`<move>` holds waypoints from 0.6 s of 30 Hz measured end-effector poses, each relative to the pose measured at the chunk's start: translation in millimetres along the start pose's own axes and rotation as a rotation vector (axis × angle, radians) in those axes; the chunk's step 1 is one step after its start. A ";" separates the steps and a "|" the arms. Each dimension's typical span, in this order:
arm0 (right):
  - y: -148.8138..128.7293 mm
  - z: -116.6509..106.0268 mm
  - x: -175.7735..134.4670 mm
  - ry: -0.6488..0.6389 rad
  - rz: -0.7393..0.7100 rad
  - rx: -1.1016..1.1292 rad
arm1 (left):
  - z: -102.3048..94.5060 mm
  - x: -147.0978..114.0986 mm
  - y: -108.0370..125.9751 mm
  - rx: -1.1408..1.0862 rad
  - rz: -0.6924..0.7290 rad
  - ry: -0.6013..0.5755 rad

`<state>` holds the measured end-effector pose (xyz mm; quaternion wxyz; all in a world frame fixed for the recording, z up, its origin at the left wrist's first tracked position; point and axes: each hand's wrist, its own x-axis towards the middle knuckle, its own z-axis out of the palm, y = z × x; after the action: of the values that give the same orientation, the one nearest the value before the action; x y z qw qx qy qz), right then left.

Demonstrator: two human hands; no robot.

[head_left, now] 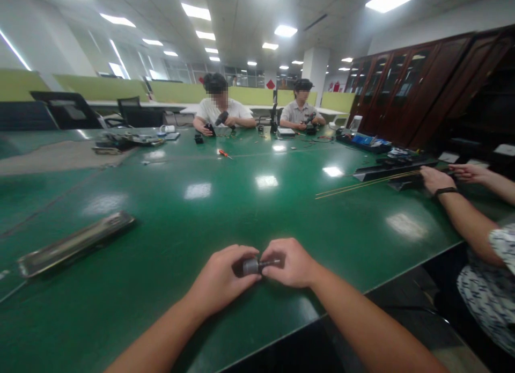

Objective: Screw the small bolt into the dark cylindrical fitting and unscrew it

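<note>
Just above the green tabletop, near its front edge, my two hands meet at a small grey cylinder with a thin dark shaft [251,266]; its exact kind is hard to make out. My left hand [223,276] curls around the cylinder's thick end, thumb below and fingers above. The shaft, pointing right, is pinched by the fingers of my right hand [292,263]. Part of the piece is hidden behind the fingers.
On the green table [169,308], a long metal-edged case [76,243] lies left and an orange screwdriver [224,154] farther back. At right, a co-worker's hands [436,180] hold thin yellowish rods [362,184]. Two people sit opposite, near a parts tray [364,142].
</note>
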<state>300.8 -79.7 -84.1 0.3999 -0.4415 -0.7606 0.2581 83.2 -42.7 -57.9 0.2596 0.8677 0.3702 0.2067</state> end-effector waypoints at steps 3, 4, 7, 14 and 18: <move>-5.3 3.0 -5.5 0.025 0.034 -0.044 | 2.0 -1.6 1.8 0.016 0.006 -0.020; -7.5 3.7 -8.7 0.039 0.046 -0.055 | 3.1 -2.5 2.9 0.019 0.012 -0.027; -12.9 4.0 -19.8 0.060 0.083 -0.070 | 7.2 -5.0 7.6 0.028 0.044 -0.077; -13.2 2.9 -25.2 0.066 0.130 -0.014 | 11.0 -5.4 14.8 0.058 0.079 -0.090; -13.0 5.2 -23.6 0.072 0.180 -0.002 | 11.3 -4.6 13.4 0.053 0.092 -0.050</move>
<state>297.3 -106.8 -86.3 0.4017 -0.5174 -0.7033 0.2761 93.7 -57.4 -59.4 0.2362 0.8952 0.3286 0.1867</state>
